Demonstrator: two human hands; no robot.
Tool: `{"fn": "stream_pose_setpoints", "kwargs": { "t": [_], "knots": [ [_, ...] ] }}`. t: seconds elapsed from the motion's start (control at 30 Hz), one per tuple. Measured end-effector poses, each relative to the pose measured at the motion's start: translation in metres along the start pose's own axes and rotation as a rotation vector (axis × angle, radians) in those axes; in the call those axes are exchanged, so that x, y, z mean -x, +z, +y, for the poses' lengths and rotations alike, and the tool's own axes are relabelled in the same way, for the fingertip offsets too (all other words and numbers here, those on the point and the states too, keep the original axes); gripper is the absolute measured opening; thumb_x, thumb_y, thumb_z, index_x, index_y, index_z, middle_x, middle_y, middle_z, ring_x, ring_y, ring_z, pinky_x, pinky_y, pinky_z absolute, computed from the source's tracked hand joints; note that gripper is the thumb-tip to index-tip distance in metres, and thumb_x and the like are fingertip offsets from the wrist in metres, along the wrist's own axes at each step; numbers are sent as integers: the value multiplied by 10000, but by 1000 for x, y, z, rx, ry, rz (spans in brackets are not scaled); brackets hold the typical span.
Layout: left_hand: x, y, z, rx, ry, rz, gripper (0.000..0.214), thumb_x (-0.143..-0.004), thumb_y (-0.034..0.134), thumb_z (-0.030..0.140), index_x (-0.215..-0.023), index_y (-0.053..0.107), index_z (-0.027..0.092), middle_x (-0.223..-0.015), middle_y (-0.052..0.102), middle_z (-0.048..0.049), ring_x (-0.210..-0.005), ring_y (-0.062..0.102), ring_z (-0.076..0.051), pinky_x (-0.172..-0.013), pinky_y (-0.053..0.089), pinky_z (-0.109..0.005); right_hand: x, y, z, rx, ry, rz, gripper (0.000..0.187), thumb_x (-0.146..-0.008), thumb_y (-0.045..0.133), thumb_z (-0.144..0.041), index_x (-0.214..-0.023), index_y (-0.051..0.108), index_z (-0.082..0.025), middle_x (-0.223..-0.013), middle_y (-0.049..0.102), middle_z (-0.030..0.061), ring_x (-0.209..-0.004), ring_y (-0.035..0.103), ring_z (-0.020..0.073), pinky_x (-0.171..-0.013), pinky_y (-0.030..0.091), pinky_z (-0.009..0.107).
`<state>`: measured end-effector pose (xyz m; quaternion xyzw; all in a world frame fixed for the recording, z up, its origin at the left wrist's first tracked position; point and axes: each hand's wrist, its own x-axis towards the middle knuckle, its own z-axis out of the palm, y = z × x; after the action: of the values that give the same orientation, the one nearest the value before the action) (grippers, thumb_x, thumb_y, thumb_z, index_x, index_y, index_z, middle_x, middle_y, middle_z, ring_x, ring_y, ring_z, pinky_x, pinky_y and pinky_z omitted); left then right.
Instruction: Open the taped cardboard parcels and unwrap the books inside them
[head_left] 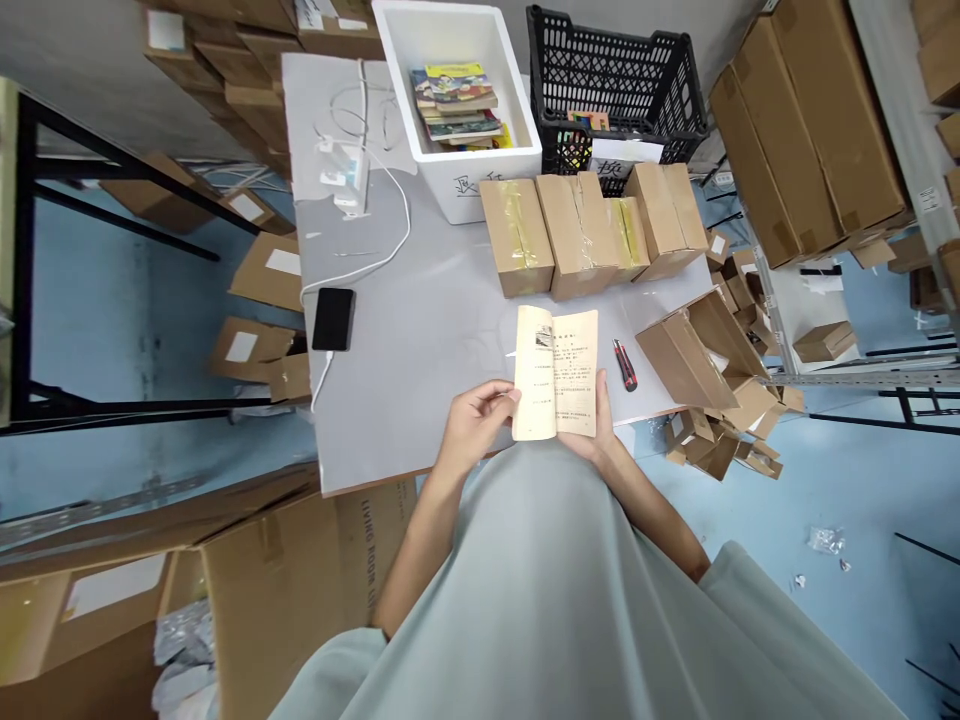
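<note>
An old booklet with yellowed pages [576, 375] lies spread open between my hands at the table's near edge. My left hand [480, 420] pinches the edge of its left page between thumb and fingers. From below and the right, my right hand [600, 432] supports the booklet, its thumb along the right page's edge and its other fingers mostly hidden underneath. Printed text covers the right page, and a small dark picture sits at the top of the left one. Just right of the booklet lies a red and black box cutter [625, 366].
Several taped cardboard boxes [577, 235] line the table's back right. Behind them stand a white foam bin [457, 125] with booklets inside and a black crate [615, 70]. A phone [334, 319], white cables and a power strip [351, 180] occupy the left. An open carton [686, 360] overlaps the right edge.
</note>
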<state>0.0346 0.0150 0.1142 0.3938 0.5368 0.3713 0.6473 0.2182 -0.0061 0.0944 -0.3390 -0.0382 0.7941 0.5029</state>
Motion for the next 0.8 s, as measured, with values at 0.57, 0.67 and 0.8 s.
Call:
{"fn": "stream_pose_setpoints", "kwargs": {
  "t": [0.57,0.67,0.8],
  "knots": [
    [10,-10,-3,102,-34,-117,479,-812,899,658,-858,811,190,-1009,803,-94,-878,742,-222,-692,648,-303,6,4,-5,29,77,-61,856,-873,560,-929,-1333,735,-229,-1415,758,142,-1527,548,339,-1291,445,609],
    [10,-12,-4,101,-24,-116,458,-828,892,643,-861,816,192,-1026,804,-96,-875,734,-217,-701,644,-305,8,5,-7,56,56,-35,815,-899,539,-919,-1316,745,-250,-1401,766,126,-1505,570,348,-1273,465,612],
    [12,-13,-5,92,-22,-104,457,-832,885,647,-864,816,196,-1018,804,-92,-872,730,-218,-718,643,-318,8,4,-8,73,55,-1,802,-907,533,-924,-1336,738,-278,-1395,770,102,-1499,573,334,-1265,484,583]
  ]
}}
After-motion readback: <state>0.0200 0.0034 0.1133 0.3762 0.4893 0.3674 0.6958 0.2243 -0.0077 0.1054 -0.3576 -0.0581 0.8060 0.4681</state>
